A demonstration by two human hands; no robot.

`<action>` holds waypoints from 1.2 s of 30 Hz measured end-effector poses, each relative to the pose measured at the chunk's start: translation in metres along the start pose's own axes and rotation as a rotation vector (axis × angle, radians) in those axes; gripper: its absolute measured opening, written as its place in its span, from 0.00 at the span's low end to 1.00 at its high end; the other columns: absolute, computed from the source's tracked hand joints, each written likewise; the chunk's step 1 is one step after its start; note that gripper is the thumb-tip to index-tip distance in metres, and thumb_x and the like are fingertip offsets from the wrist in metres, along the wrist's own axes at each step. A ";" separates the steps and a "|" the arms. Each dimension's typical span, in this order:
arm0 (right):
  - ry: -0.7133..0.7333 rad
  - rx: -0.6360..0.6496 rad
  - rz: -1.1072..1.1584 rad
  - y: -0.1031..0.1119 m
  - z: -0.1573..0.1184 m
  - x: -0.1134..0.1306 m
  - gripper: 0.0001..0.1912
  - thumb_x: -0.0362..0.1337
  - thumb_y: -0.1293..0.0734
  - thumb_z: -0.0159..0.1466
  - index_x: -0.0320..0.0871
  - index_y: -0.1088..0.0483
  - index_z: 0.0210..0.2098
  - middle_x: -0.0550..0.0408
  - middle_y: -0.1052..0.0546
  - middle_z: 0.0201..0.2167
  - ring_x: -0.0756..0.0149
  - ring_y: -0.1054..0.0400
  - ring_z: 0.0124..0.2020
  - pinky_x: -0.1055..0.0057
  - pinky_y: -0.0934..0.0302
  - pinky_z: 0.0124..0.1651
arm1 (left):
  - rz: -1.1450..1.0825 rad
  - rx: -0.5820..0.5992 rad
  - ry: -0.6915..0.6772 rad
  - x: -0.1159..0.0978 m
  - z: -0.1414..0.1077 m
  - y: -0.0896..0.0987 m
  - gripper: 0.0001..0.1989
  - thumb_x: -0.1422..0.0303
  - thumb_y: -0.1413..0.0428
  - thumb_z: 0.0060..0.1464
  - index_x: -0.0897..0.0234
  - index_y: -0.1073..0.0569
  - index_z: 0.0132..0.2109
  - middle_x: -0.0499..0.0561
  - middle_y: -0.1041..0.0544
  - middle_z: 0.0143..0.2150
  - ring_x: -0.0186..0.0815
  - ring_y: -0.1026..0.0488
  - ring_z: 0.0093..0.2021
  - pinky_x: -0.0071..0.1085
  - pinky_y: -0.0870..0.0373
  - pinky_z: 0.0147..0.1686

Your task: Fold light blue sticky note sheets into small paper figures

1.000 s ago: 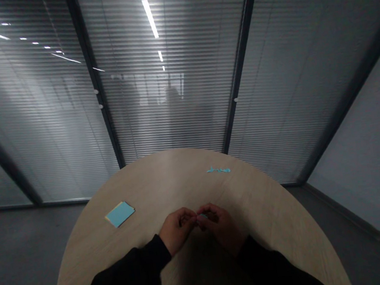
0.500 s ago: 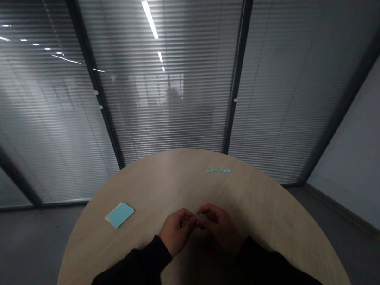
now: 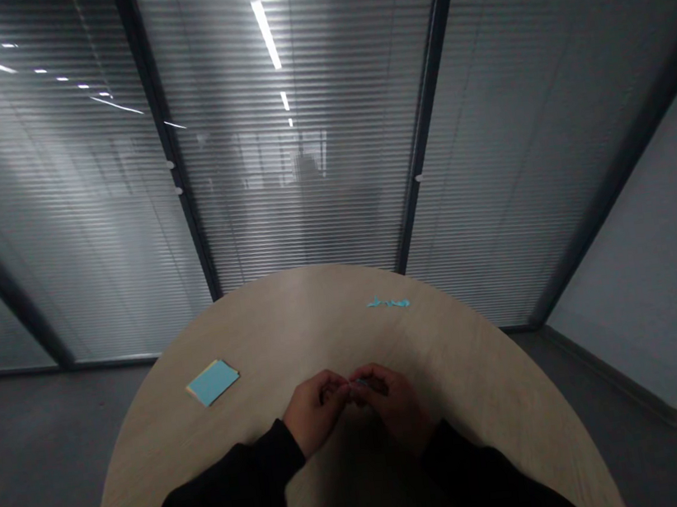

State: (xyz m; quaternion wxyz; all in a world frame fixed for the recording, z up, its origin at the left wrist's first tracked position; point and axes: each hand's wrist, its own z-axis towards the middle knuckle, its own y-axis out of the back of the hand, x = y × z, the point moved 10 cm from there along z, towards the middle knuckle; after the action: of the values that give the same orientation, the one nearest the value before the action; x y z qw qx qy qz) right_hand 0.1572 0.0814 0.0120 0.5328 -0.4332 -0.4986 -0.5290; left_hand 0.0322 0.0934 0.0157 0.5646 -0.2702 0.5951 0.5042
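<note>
My left hand (image 3: 318,410) and my right hand (image 3: 389,403) meet fingertip to fingertip just above the table. Both are closed in a pinch. A sliver of blue paper (image 3: 361,382) shows between the fingers of my right hand; the rest of it is hidden. The left fingertips press against the same spot, but what they grip is covered. Farther off, to the right, lies a short row of small torn blue paper bits (image 3: 388,303). Left of my hands rests a small stack of paper sheets (image 3: 215,382), blue on top with a yellow edge beneath.
The round wooden table (image 3: 285,319) reaches from me toward a glass partition with closed blinds (image 3: 310,224). Dark frame posts divide the glass. A pale wall (image 3: 658,269) stands at the right, and grey floor (image 3: 41,459) surrounds the table.
Less of the blue paper shows between my right fingers than before. Both hands have otherwise barely moved, and the stack and the torn bits lie as they were.
</note>
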 end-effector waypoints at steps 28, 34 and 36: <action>0.002 0.005 -0.018 -0.002 0.000 0.003 0.19 0.53 0.30 0.57 0.42 0.28 0.33 0.56 0.25 0.24 0.65 0.31 0.26 0.69 0.37 0.31 | -0.056 0.010 0.016 0.002 0.001 -0.001 0.20 0.51 0.48 0.57 0.65 0.27 0.35 0.55 0.21 0.32 0.39 0.25 0.33 0.33 0.32 0.36; 0.013 0.027 -0.019 -0.004 0.001 0.004 0.19 0.52 0.30 0.58 0.42 0.28 0.33 0.57 0.26 0.23 0.66 0.32 0.26 0.69 0.37 0.31 | -0.058 0.011 0.017 0.007 0.002 -0.001 0.18 0.53 0.47 0.57 0.65 0.28 0.34 0.53 0.22 0.29 0.37 0.28 0.30 0.31 0.34 0.32; 0.013 0.035 -0.027 -0.005 0.001 0.004 0.19 0.53 0.30 0.58 0.42 0.27 0.33 0.57 0.26 0.23 0.66 0.32 0.26 0.69 0.37 0.31 | -0.057 0.006 0.006 0.009 0.002 0.000 0.18 0.53 0.47 0.57 0.65 0.28 0.33 0.52 0.23 0.28 0.36 0.28 0.29 0.31 0.35 0.31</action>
State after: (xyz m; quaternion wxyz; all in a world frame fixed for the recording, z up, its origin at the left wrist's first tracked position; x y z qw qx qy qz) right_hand 0.1517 0.0817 0.0158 0.5364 -0.4137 -0.5102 -0.5300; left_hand 0.0312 0.0977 0.0079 0.5780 -0.2867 0.5903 0.4851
